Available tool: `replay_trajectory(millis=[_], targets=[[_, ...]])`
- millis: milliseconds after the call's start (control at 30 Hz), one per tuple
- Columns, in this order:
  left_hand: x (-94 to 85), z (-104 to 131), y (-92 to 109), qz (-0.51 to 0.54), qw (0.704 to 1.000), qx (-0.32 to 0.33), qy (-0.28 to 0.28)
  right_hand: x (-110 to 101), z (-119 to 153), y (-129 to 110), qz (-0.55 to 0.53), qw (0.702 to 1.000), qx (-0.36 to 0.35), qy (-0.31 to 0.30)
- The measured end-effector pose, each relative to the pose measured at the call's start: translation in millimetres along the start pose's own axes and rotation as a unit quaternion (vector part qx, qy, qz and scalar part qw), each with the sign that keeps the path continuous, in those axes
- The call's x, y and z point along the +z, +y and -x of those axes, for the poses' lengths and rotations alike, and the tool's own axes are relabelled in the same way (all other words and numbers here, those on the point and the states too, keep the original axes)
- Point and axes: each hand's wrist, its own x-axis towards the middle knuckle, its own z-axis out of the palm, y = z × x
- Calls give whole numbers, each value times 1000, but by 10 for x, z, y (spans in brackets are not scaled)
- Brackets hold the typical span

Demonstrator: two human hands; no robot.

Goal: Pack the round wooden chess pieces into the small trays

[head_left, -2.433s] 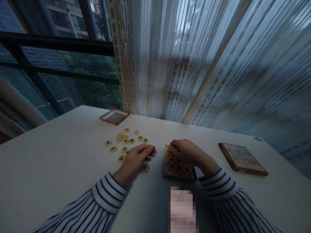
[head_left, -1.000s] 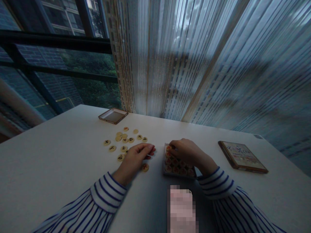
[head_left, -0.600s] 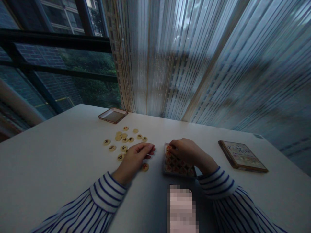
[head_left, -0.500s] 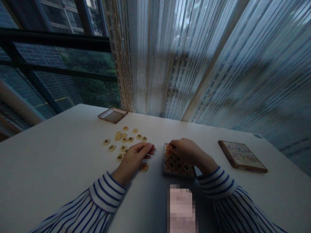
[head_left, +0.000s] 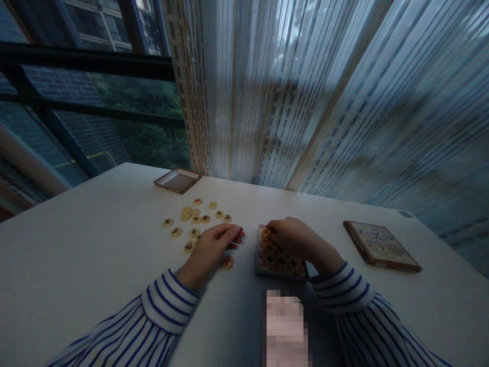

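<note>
My right hand (head_left: 293, 237) reaches over a clear-walled box (head_left: 281, 277) of Chinese chess pieces set in rows. Its fingers are bent together at the box's far left corner, on a red-marked chess piece (head_left: 265, 232); the palm hides part of the rows. To the left of the box, my left hand (head_left: 212, 251) is just above the table, thumb pressed to the curled fingers; what it holds, if anything, is hidden. A red-marked chess piece (head_left: 228, 262) lies beside that hand. Several loose chess pieces (head_left: 194, 233), many with black characters, are scattered beyond it, a few with blank faces up.
On the white table (head_left: 95, 244), an open shallow lid or tray (head_left: 178, 182) lies at the far left edge. A flat patterned box (head_left: 382, 245) lies to the right. A pixelated phone-like object (head_left: 286, 329) is near the front. String curtains (head_left: 267, 102) hang behind.
Almost nothing differs. The right fingers have shifted very slightly at the box corner; the left hand holds its place and the loose pieces have not moved.
</note>
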Motion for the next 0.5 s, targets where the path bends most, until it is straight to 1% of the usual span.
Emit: replay_trajectory(millis=[100,500], targets=[[0,-1,0,-2,1000,0,0,4,-5,-3,2,1000,4,-8],[3,1,5,6,1000,1,0,4,4,2,3,1000,2,-2]])
